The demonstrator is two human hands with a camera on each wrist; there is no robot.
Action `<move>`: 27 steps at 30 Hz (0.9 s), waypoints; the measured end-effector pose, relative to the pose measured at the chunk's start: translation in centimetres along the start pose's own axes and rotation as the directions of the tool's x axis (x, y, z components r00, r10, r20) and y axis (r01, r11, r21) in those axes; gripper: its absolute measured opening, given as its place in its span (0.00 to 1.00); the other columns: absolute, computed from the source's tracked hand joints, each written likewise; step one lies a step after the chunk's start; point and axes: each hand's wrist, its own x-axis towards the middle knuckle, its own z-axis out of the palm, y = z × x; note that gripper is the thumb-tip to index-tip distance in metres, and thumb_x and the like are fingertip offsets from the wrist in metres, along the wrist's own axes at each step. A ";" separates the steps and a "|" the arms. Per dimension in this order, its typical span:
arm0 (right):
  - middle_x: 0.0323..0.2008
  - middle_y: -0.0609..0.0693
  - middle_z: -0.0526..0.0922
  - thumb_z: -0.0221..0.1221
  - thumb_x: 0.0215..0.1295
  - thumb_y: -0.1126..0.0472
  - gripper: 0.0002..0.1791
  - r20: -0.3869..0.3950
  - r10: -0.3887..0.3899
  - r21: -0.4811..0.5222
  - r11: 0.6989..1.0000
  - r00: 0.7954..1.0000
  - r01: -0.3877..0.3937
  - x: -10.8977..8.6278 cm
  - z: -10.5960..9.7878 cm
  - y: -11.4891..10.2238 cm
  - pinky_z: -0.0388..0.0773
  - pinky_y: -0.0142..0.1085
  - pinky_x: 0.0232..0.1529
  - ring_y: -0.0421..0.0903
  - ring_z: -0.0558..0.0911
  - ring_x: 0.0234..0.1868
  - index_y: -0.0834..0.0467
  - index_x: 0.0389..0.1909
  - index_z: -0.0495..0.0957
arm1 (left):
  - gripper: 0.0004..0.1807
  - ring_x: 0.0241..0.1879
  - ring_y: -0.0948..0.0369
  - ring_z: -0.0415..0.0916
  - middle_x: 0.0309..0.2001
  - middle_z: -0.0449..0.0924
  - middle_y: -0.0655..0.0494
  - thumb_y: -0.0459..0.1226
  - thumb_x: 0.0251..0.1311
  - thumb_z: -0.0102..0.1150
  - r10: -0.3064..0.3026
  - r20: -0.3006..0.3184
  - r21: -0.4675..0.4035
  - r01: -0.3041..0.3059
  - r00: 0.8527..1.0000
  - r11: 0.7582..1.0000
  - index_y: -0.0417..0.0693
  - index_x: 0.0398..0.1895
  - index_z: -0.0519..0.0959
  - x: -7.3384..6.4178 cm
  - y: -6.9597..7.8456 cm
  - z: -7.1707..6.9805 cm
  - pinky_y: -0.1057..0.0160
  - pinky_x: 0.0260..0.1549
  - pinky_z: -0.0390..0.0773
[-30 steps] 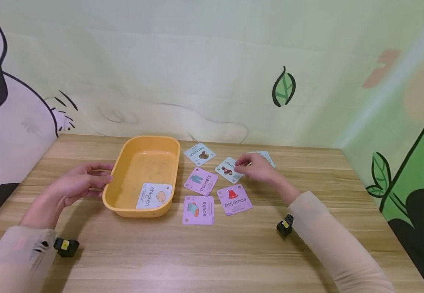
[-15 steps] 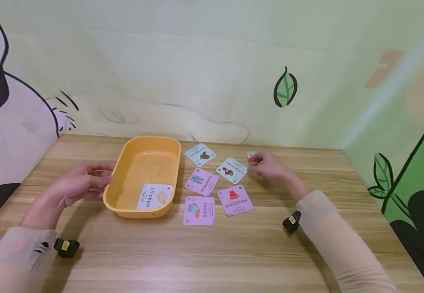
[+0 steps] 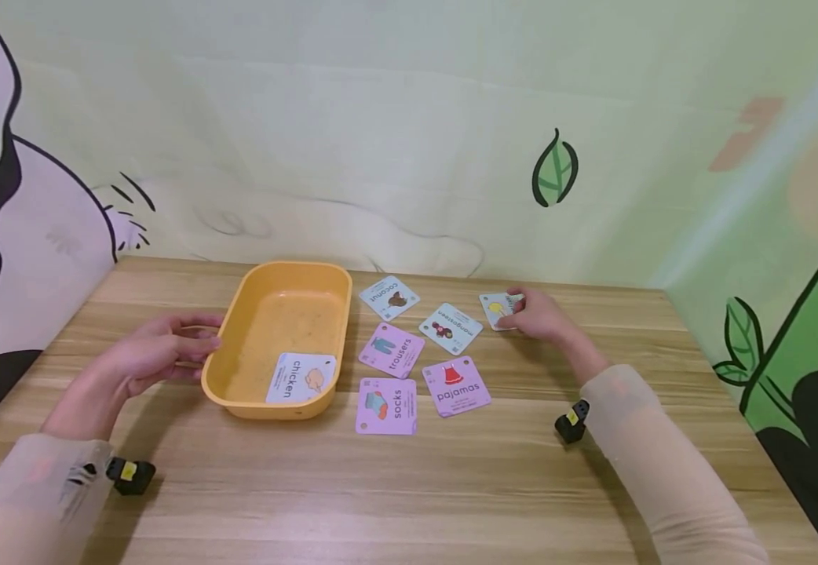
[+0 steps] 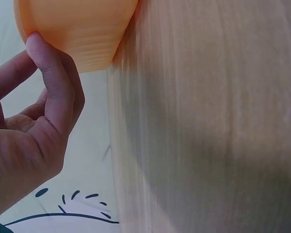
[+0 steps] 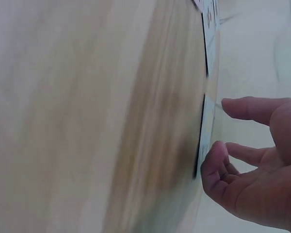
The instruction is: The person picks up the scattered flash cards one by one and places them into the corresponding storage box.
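My left hand (image 3: 158, 353) is at the left side of a yellow plastic tray (image 3: 211, 369); in the left wrist view a fingertip meets the tray's outer wall (image 4: 87, 43). A chicken card (image 3: 301, 378) lies in the tray. At the back right, my right hand (image 3: 539, 314) is over a light blue card (image 3: 497, 311) with a yellow picture, its word partly covered by the fingers. The right wrist view shows thumb and fingers spread apart close to that card (image 5: 204, 131). Left of it lies the mangosteen card (image 3: 450, 329).
Between tray and right arm lie a coconut card (image 3: 389, 297), a trousers card (image 3: 391, 350), a socks card (image 3: 385, 406) and a pajamas card (image 3: 456, 385). The wooden table (image 3: 409, 494) ends at a printed cloth wall (image 3: 381, 157).
My right hand has moved from the mangosteen card rightward to the light blue card behind it, uncovering the mangosteen card. The left hand has stayed at the tray.
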 end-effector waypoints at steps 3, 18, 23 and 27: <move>0.57 0.68 0.71 0.64 0.64 0.62 0.43 0.020 0.012 -0.039 0.999 1.000 -0.011 0.0 -0.5 0.1 0.72 0.48 0.57 0.60 0.72 0.56 0.70 0.76 0.57 | 0.37 0.43 0.58 0.83 0.51 0.80 0.49 0.34 0.75 0.56 -0.004 -0.004 -0.001 0.004 1.000 1.000 0.28 0.77 0.51 -0.1 0.1 0.0 0.57 0.44 0.85; 0.65 0.73 0.63 0.62 0.59 0.63 0.46 0.061 0.017 -0.217 0.976 0.998 -0.004 0.8 -1.3 0.0 0.66 0.60 0.65 0.64 0.65 0.61 0.69 0.77 0.54 | 0.37 0.43 0.56 0.82 0.55 0.77 0.44 0.36 0.75 0.56 -0.015 -0.013 0.010 0.015 1.000 1.000 0.29 0.78 0.50 -0.1 0.2 0.1 0.56 0.45 0.85; 0.68 0.74 0.61 0.64 0.58 0.62 0.49 0.094 0.018 -0.243 0.970 0.995 0.006 1.2 -1.6 0.3 0.61 0.63 0.67 0.67 0.62 0.65 0.70 0.77 0.52 | 0.37 0.44 0.55 0.82 0.58 0.74 0.40 0.35 0.76 0.55 -0.010 -0.010 0.014 0.010 1.000 1.000 0.30 0.78 0.50 0.0 0.1 0.0 0.55 0.46 0.85; 0.70 0.75 0.59 0.66 0.58 0.61 0.50 0.123 0.001 -0.260 0.965 0.992 0.032 1.5 -1.8 0.6 0.55 0.65 0.70 0.70 0.57 0.70 0.72 0.77 0.52 | 0.36 0.44 0.55 0.82 0.58 0.73 0.39 0.35 0.76 0.55 -0.009 -0.012 0.013 0.009 1.000 1.000 0.30 0.78 0.50 -0.1 0.1 -0.1 0.55 0.46 0.85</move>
